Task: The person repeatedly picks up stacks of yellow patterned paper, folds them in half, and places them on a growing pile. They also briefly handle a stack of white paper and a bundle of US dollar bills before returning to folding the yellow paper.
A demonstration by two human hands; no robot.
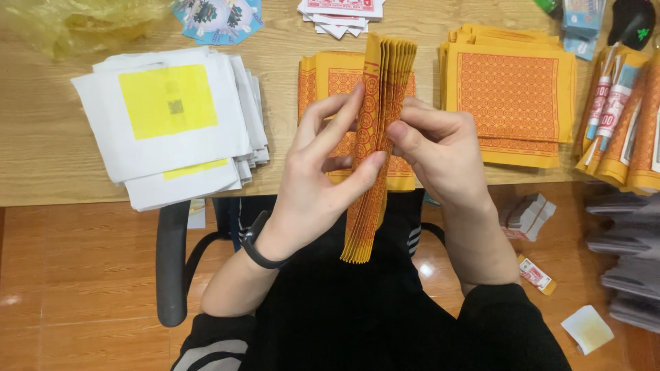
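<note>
Both hands hold one upright bundle of orange-yellow patterned paper sheets [375, 137], folded lengthwise and fanned along its edges. My left hand [320, 178] pinches it from the left with thumb and fingers; a black band sits on that wrist. On the bundle's right side my right hand [440, 154] grips it, thumb pressed against the front. The bundle hangs over the table's front edge above my lap. Behind it a flat pile of the same orange sheets [323, 79] lies on the wooden table [41, 151].
A stack of white sheets with yellow squares [172, 124] lies at left. Another orange pile [512, 99] lies at right, with rolled orange bundles [622, 117] at the far right. A yellow plastic bag [75, 24] and printed cards sit at the back. Paper scraps lie on the floor [82, 275].
</note>
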